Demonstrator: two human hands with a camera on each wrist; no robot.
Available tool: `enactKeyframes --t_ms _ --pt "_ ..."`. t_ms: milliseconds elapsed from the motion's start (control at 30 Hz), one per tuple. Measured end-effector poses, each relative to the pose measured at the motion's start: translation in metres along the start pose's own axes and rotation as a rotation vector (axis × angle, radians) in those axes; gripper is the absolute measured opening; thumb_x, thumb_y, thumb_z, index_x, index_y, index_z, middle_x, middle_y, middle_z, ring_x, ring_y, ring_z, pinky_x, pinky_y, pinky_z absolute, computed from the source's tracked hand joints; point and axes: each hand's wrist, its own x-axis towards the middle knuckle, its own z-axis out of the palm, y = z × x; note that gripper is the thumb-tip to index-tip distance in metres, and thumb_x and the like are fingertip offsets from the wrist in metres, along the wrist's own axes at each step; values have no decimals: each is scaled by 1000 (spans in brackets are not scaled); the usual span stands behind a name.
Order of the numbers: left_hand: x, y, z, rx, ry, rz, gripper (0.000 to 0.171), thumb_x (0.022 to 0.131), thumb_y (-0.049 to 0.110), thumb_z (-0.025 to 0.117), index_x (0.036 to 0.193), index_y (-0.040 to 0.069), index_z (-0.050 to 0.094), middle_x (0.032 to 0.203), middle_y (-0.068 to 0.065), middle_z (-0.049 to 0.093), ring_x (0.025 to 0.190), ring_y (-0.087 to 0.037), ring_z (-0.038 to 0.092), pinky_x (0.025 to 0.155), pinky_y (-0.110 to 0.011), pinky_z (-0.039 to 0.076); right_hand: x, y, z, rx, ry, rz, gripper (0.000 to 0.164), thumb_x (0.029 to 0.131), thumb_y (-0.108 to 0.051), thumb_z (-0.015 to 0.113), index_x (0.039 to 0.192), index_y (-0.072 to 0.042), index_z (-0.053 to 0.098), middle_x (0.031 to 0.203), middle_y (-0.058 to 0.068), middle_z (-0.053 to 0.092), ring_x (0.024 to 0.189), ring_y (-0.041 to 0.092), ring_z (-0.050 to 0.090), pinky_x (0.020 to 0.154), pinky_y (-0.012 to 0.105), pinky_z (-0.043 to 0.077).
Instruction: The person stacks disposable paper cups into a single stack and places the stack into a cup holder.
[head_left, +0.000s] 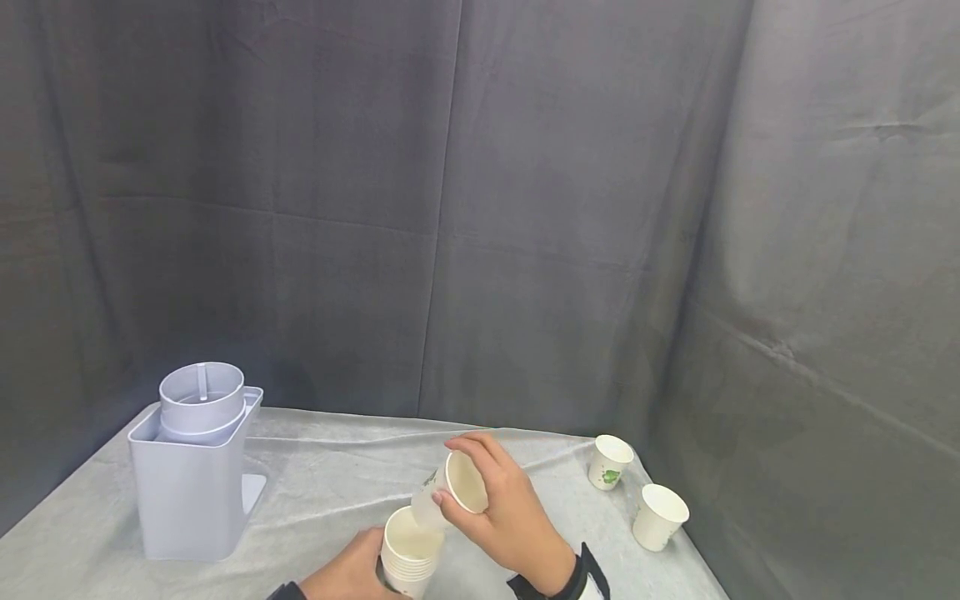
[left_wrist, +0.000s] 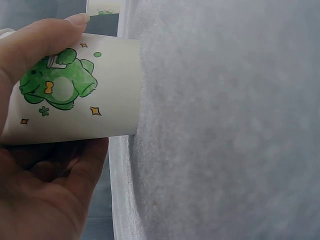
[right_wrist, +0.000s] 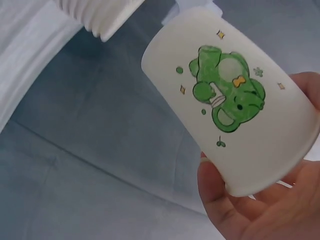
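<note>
Grey drape (head_left: 337,208) hangs behind and at the right, pale cloth covers the tabletop (head_left: 322,467). My left hand (head_left: 348,571), near edge, is wrapped round a stack of paper cups (head_left: 408,567), mouth up, thumb on one side, fingers on the other; rims nested close. My right hand (head_left: 517,517) pinches a single paper cup (head_left: 429,507) near its rim, thumb and fingers on opposite sides. That cup is tilted, its mouth toward my right palm, its base toward the stack's opening; right wrist view has the two apart. Green cartoon animal (right_wrist: 225,90) with a yellow bow on the held cup, a similar one on the stack. Off to the right, two more white cups upright: far cup (head_left: 610,462) with a green print, near cup (head_left: 660,518) just beside it. Left side: pale container (head_left: 183,500), round tub (head_left: 201,408) sitting in its top.
</note>
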Motion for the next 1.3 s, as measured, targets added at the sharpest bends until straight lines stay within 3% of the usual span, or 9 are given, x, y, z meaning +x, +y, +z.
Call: enactKeyframes --t_ms 433,667,933,1300 --pt "1 -1 0 61 -1 42 51 76 22 88 121 18 64 107 3 74 99 -12 69 91 -26 52 -5 -1 28 -68 -54 -87 50 87 -31 79 131 -14 61 126 -5 60 114 10 62 91 29 54" --pt "2 -4 0 109 11 54 50 76 24 88 119 18 65 105 8 74 96 -9 69 88 -25 53 -9 0 35 -82 -109 -51 49 89 -37 77 131 -15 62 125 -7 60 111 10 62 85 30 55" --pt "2 -4 0 91 3 69 53 75 19 88 122 13 62 107 6 73 98 -8 68 90 -26 53 -11 1 41 -108 -134 -59 50 90 -40 75 131 -17 61 124 -7 61 108 10 63 82 27 55" --pt "1 -3 -1 79 2 85 52 76 18 88 121 13 62 105 6 73 96 -8 68 87 -25 53 -13 -1 49 -137 -178 -53 52 86 -38 79 130 -17 62 124 -6 61 109 10 60 83 28 54"
